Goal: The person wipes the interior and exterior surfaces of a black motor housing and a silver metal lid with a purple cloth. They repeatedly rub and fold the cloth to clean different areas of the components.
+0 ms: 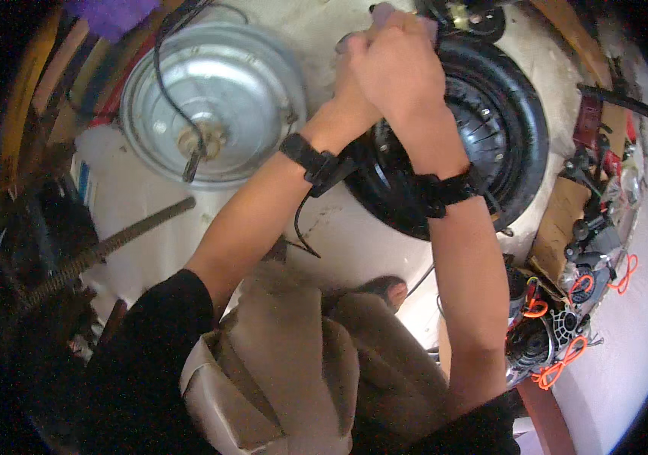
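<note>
My two hands are together at the top of the view, over the far left part of a black wheel [491, 130]. The right hand [409, 70] lies across the left hand [359, 79]. The fingers are blurred and overlapping, so I can't tell whether they are pinching anything or just pressed together. A greyish-mauve bit [386, 10] shows at their far side; what it is, I can't make out.

The wheel lies flat on the pale floor [362, 256], in front of me and a little to the right. Its thick tyre is dark and shiny, and its black middle carries small bright bolts in a ring. My hands, right forearm and the black wrist straps [449, 191] get in the way of its left side.

Left of it, apart, sits a silver metal wheel [254, 91] with a stubby shaft at its centre and a dark cable [163, 76] running across it. Nearer me on the left, a long ridged rod [130, 233] lies slanting. A purple cloth [115, 17] shows at the far left corner. To my right are cardboard [560, 226], a jumble of small parts and orange loops [561, 365]. My brown trousers [282, 356] fill the near middle.
</note>
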A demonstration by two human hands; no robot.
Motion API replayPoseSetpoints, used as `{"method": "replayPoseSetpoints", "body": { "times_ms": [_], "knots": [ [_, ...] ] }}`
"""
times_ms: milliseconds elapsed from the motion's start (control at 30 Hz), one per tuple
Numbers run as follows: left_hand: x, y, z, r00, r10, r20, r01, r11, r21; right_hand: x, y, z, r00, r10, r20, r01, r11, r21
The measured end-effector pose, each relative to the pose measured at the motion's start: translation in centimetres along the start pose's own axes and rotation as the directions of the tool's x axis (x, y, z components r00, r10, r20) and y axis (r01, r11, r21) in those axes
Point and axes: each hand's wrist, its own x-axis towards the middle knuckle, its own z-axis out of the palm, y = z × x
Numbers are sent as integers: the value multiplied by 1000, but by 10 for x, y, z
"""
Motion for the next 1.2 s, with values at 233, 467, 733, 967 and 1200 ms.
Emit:
{"method": "replayPoseSetpoints", "body": {
  "times_ms": [233, 467, 733, 967, 1200],
  "knots": [
    [-52, -42, 60, 921, 104, -375, -78, 993, 83, -60, -10, -4, 990, -72, 118, 73, 997, -10],
    [-108, -33, 75, 775, 259, -576, -286, 957, 46, -128, -21, -19, 942, -52, 331, -14, 981, 196],
    [9, -10, 55, 812, 411, -414, -318, 907, 277, -22, 9, 0, 995, 87, -44, -92, 988, -127],
    [105, -69, 37, 877, 452, -165, -342, 827, 447, 39, 48, -58, 971, 187, 151, -180, 982, -57],
    [51, 58, -4, 851, 318, -418, -357, 934, -15, 26, 91, -144, 947, -184, 265, 124, 966, 226]
  ]
}}
